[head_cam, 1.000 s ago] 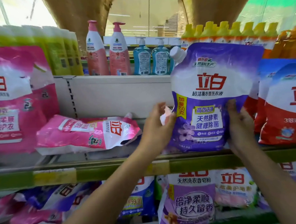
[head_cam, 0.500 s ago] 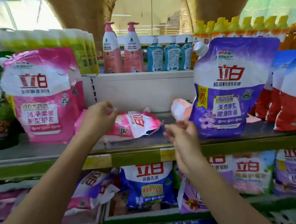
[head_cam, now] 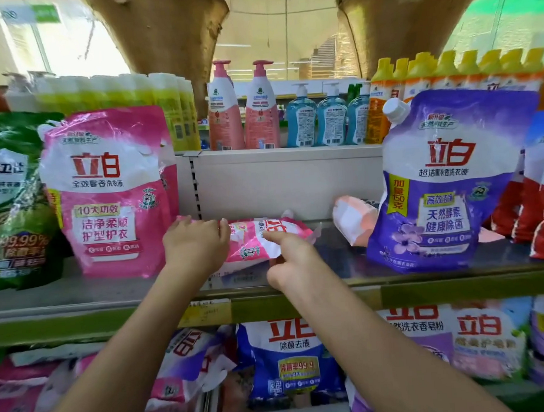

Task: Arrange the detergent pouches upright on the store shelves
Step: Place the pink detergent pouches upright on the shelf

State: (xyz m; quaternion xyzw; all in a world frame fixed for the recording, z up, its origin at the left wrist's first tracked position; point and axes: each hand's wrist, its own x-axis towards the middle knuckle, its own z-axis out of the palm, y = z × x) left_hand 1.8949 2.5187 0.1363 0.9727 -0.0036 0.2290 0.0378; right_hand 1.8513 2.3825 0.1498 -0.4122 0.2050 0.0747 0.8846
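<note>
Two bare forearms — no sleeves, watch or rings in view; the left hand [head_cam: 194, 244] and right hand [head_cam: 290, 256] are ungloved — nails short and plain.

"立白" is printed in red on the upright pink pouch [head_cam: 109, 195], with "10大功效"; "加量150克" and "天然酵素 健康除菌" are carried by the purple pouch [head_cam: 446, 184]; "除菌去渍" is shown on the blue bag [head_cam: 291, 359] below.

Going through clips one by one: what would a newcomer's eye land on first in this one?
Both hands, left and right, meet on a pink pouch lying flat mid-shelf. It lies between an upright pink pouch to the left and an upright purple pouch to the right.
</note>
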